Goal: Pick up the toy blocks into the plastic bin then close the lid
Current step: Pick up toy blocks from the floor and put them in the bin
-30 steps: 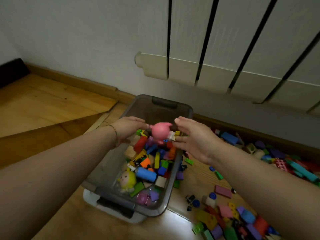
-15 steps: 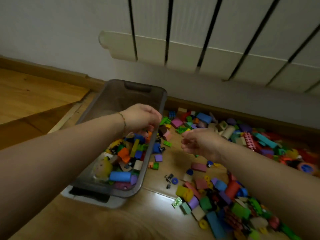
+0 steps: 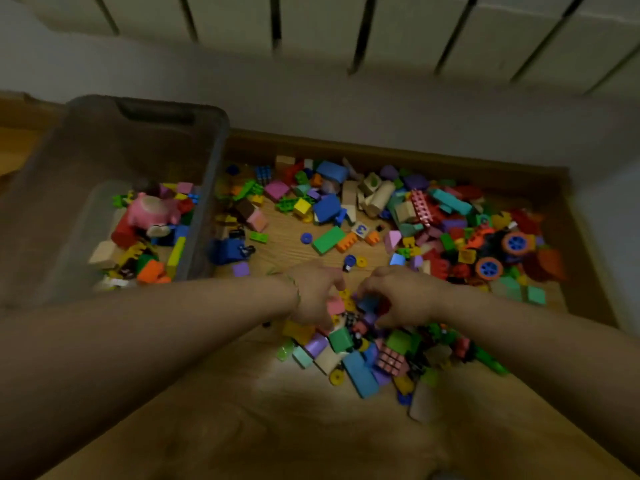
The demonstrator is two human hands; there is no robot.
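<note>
Now the plastic bin [image 3: 86,140] sits open on the left, partly filled. Many toy blocks [image 3: 325,239] lie spread on the floor [image 3: 263,417] beside it. The left hand [image 3: 317,296] and right hand [image 3: 405,296] both curl round toy blocks in the near pile, scooping. Next they must lift the bunch over into the bin.

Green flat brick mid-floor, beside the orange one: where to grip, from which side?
From above, pinch the green brick across its long edges near the left end: it lies flat with bare floor there, while the orange brick crowds its right end.
</note>
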